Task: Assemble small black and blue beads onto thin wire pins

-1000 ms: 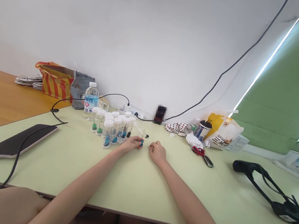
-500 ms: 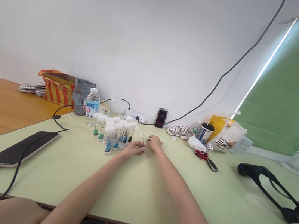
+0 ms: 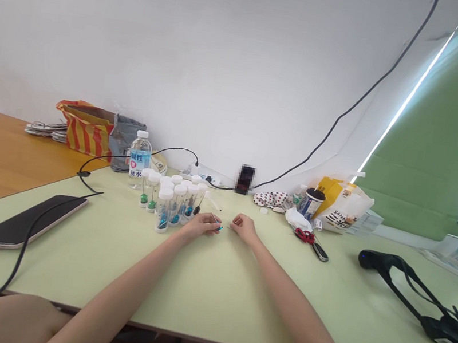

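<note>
My left hand (image 3: 200, 224) rests on the pale green table (image 3: 211, 284), fingers pinched on a small blue piece (image 3: 219, 228) with a thin wire. My right hand (image 3: 243, 227) lies a little to its right, fingers curled, pinching something too small to make out. Just left of my left hand stands a cluster of several clear vials with white caps (image 3: 172, 197), holding green, blue and dark bits.
A water bottle (image 3: 139, 158) stands behind the vials. A phone (image 3: 25, 220) on a black cable lies at the left. Red-handled scissors (image 3: 309, 239), a cup (image 3: 310, 200), a yellow-white bag (image 3: 343, 207) and a black headset (image 3: 414, 291) lie at the right. A striped bag (image 3: 85, 128) is at the back left.
My right hand reached toward the back beside the vials, then drew back to the right of my left hand. My left hand kept its pinch on the blue piece.
</note>
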Motion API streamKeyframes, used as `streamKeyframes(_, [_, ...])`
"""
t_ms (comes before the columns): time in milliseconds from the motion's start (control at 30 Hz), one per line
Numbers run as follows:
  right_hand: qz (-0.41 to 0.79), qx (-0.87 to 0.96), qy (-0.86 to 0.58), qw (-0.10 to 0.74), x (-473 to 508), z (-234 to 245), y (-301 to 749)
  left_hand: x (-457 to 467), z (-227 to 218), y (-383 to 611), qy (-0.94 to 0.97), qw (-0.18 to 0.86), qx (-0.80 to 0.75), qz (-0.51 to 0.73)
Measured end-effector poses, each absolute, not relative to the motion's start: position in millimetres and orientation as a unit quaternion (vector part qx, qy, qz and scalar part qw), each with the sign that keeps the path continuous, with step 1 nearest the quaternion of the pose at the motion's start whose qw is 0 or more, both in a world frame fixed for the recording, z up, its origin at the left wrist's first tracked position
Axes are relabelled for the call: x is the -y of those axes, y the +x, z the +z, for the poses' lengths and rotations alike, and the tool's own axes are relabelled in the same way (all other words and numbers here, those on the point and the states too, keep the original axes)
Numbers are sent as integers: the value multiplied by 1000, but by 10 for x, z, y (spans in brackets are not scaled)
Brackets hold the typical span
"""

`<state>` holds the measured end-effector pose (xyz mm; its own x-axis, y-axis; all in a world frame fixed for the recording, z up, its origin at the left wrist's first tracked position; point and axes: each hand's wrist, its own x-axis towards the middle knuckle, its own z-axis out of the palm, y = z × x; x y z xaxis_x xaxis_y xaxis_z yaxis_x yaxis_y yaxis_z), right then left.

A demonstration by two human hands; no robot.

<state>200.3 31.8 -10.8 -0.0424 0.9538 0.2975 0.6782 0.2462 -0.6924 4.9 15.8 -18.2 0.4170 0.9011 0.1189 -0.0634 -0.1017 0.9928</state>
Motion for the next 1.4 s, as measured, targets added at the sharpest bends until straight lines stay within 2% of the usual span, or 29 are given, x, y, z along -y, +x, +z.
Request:
streamKeyframes(200, [319,666,-478,476,-39,-161,1958,-214,-243,39,585,587,-352,436])
streamKeyframes(433, [347,657,-435,508,169,-239,1803,-215,-247,39,581,600,-342,431])
streamKeyframes(667, [361,665,-413,507,173,-294,1771,-174,-214,44,602,585,-346,420])
streamKeyframes(1067, [242,707,-428,508,173,-314,1781,-152,-189,40,614,588,-333,408])
streamKeyframes(1400, [346,677,-411,503,196,-323,1772,-143,-188,32,615,587,-325,415])
